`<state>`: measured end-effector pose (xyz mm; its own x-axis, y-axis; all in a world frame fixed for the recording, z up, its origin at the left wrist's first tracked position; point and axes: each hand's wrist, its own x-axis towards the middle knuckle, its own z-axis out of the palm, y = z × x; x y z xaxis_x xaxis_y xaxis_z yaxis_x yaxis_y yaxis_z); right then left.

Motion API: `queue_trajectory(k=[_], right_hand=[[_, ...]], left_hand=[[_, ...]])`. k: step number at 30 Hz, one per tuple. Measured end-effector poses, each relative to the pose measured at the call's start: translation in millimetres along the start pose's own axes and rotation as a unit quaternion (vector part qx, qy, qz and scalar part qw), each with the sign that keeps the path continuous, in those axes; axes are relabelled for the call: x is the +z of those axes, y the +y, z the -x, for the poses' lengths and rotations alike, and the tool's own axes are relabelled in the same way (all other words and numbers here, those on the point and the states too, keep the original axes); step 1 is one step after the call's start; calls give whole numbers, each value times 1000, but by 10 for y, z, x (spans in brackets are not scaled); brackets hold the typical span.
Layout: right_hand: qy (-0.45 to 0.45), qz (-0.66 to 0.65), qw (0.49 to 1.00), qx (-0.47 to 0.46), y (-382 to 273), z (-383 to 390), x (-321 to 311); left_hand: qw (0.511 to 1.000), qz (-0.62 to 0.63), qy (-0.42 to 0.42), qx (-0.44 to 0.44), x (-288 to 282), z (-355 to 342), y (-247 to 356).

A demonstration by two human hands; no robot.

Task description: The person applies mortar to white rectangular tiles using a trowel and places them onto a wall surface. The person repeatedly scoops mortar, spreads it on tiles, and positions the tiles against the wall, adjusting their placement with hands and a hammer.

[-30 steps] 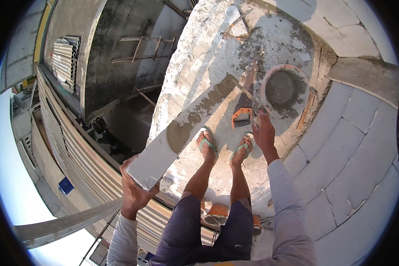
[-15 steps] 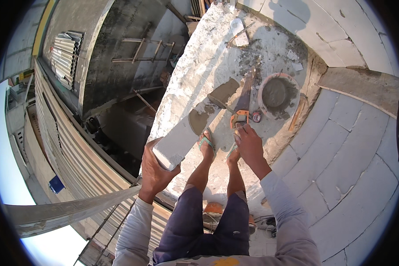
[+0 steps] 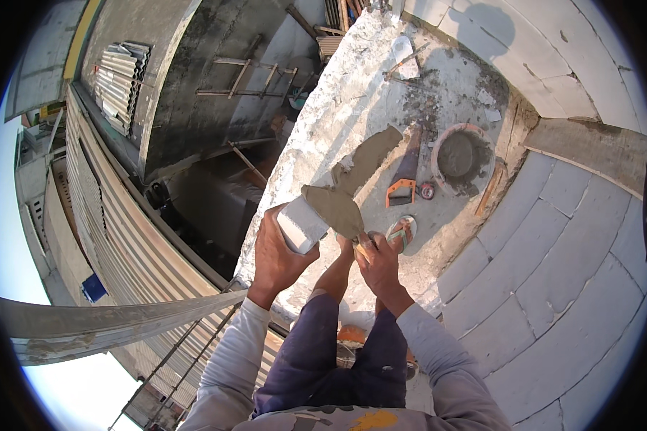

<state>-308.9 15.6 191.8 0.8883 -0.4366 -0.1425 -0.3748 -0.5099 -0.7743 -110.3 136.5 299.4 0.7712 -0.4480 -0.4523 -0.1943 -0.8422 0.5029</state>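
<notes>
My left hand grips the near end of a long white block held out in front of me, its upper face partly coated with grey mortar. A trowel loaded with grey mortar is in my right hand, its blade lying on the block close to the left hand. Below them are my legs and sandalled feet, standing on a mortar-stained concrete slab.
A round tub of mortar, an orange-handled saw and a small round object lie on the slab. A white block wall curves at the right. The slab's left edge drops to corrugated roofing and a wooden ladder far below.
My right hand rose from near the tub with the loaded trowel and set it on the block. My left hand lifted the block's near end higher and closer to me.
</notes>
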Motion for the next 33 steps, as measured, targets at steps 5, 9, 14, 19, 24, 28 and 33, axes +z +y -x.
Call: queue_trajectory(k=[5,9,14,19,24,28,33], right_hand=[[-66,-100,987,105,215,718,-232],[-64,-53,987,135,257,153,-474],[-146,24,984,94,-640,-42,-822],[-145,-16,989,37,-790,150,-912],[-155,-231,949,151,98,144,-772],[-22,-168,964,205,1539,-518,87],[39,60,977,199,2793,-996,1046]], left_hand=[[1000,5,2,6,-55,-18,-78],[1000,-5,4,2,-13,12,-37],[1000,-11,6,-4,34,20,-9],[1000,-8,4,11,3,-27,13],[1000,-14,14,-2,-37,30,-57],[1000,4,8,-25,4,23,-153],[998,-44,-8,-33,8,15,-402]])
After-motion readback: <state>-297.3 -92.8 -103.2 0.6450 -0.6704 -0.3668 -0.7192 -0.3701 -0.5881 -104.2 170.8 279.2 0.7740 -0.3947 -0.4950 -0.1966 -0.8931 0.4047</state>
